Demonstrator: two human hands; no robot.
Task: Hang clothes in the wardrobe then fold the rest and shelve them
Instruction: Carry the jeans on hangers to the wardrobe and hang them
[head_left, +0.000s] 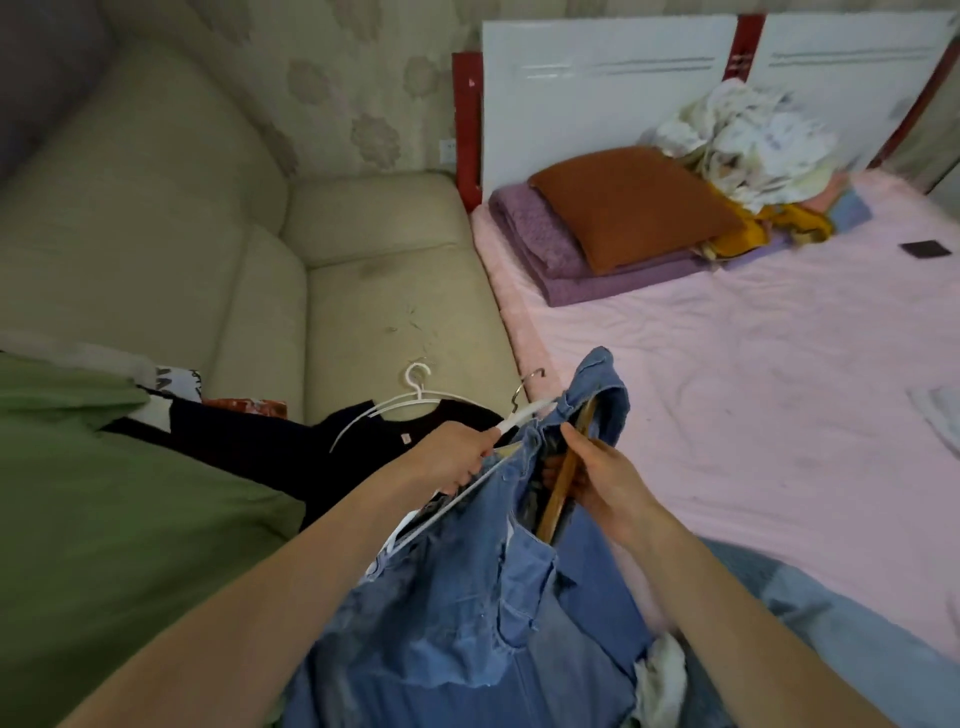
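Note:
A pair of blue jeans (467, 597) hangs in front of me, its waistband bunched up between my hands. My left hand (452, 454) grips a white hanger (524, 413) whose metal hook points up toward the bed. My right hand (605, 480) holds a brown wooden hanger (563, 480) pushed inside the jeans' waistband. A black garment (291, 447) lies on the sofa with a second white hanger (410, 400) resting on it. A green garment (104, 493) covers the lower left.
A beige sofa (363, 291) stands on the left. The bed with a pink sheet (753, 364) is on the right, carrying folded purple blankets (545, 244), a brown pillow (628, 202), a heap of crumpled clothes (748, 140) and a dark phone (927, 249).

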